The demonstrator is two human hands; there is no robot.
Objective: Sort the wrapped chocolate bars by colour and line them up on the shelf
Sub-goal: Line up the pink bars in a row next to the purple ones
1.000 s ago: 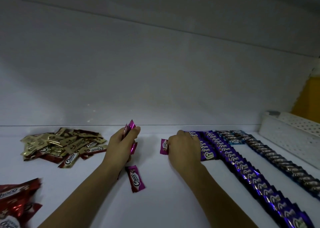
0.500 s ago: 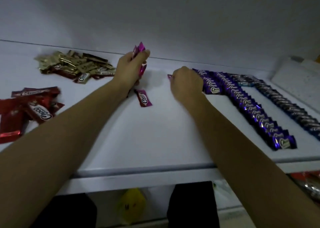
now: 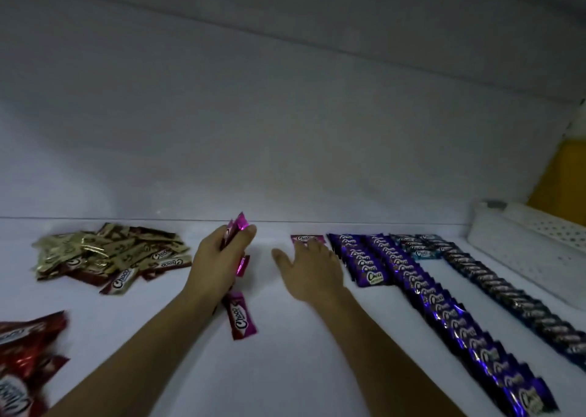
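One pink bar [image 3: 301, 238] lay far on the shelf [image 3: 285, 369], long axis left-right, just left of the purple row [image 3: 364, 264], under the tips of the spread, empty right hand [image 3: 312, 270]; just leftward, the left hand [image 3: 218, 264] clutched more pink bars [image 3: 239, 226].

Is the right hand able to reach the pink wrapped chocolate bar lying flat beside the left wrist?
Probably yes. The right hand is open and grips nothing, and only bare white shelf lies between it and the pink wrapped chocolate bar; the left wrist covers only its far end.
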